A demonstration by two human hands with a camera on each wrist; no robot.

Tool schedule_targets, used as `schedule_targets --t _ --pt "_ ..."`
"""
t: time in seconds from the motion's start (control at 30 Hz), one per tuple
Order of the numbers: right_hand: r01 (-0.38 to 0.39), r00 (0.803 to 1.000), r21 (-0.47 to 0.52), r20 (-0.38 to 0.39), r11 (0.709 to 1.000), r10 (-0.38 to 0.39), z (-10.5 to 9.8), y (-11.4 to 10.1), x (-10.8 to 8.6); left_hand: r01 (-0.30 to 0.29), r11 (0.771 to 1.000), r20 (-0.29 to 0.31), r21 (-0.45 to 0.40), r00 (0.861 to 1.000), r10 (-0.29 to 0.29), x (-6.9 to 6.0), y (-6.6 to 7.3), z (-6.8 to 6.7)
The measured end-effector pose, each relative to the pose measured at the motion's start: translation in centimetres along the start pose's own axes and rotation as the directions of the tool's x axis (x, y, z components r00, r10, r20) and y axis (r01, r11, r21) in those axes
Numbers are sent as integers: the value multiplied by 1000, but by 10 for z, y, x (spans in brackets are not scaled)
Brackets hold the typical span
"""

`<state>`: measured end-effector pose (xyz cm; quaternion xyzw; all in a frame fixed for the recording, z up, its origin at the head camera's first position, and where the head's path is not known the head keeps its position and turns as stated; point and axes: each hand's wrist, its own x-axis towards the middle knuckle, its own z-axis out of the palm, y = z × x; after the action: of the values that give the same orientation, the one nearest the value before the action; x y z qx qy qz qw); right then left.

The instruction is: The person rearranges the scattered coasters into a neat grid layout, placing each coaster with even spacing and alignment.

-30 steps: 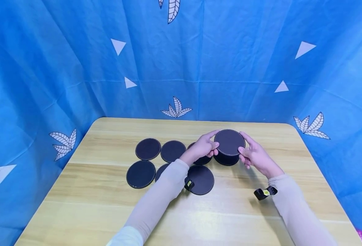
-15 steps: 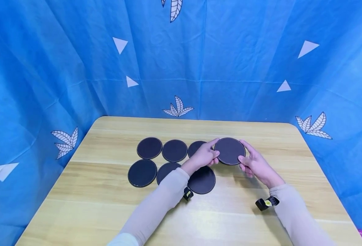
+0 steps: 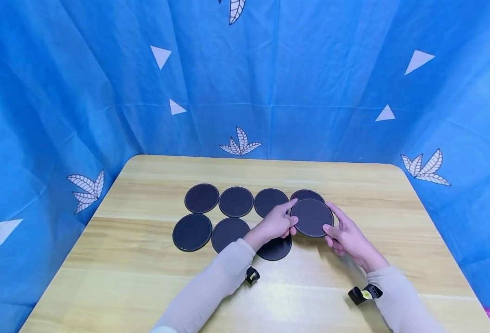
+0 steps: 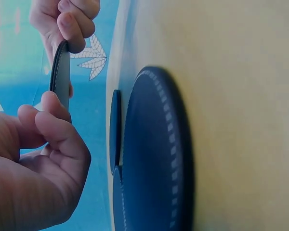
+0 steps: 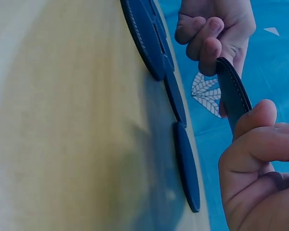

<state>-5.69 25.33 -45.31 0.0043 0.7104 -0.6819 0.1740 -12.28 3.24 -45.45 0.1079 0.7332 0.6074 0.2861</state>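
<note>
A round dark coaster (image 3: 311,218) with a stitched rim is held just above the right part of the table. My left hand (image 3: 275,224) pinches its left edge, and my right hand (image 3: 350,238) grips the right edge between thumb and fingers. From the left wrist view the held coaster (image 4: 61,74) appears edge-on, off the tabletop. Behind it, partly covered, lies another dark coaster (image 3: 307,194). Under my left hand, a front-row coaster (image 3: 276,250) is partly hidden. The right wrist view likewise has the raised coaster (image 5: 234,91) between both hands.
Several matching coasters lie flat in two rows to the left, among them a back-left coaster (image 3: 201,198) and a front-left coaster (image 3: 192,232). The light wooden table (image 3: 115,282) meets a blue patterned curtain (image 3: 245,69) at the back and sides.
Both hands have brought the held coaster down and toward the front edge of the table. The coaster lying behind, hidden half a second ago, now partly shows. Both grips look the same.
</note>
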Motion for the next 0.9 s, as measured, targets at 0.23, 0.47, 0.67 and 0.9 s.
schedule_targets --t 0.23,0.47,0.67,0.9 --pt "-36 999 28 16 999 36 2 11 -13 36 998 38 48 999 -38 -11 0 8" --pt "-61 998 45 31 997 60 4 18 -21 44 994 65 103 997 -51 -17 -3 13" --pt "-79 996 53 44 995 77 3 21 -28 81 991 107 104 990 -92 -22 -7 16" --pt "-87 992 60 95 994 81 -2 28 -35 128 991 194 43 972 -134 -27 -13 21"
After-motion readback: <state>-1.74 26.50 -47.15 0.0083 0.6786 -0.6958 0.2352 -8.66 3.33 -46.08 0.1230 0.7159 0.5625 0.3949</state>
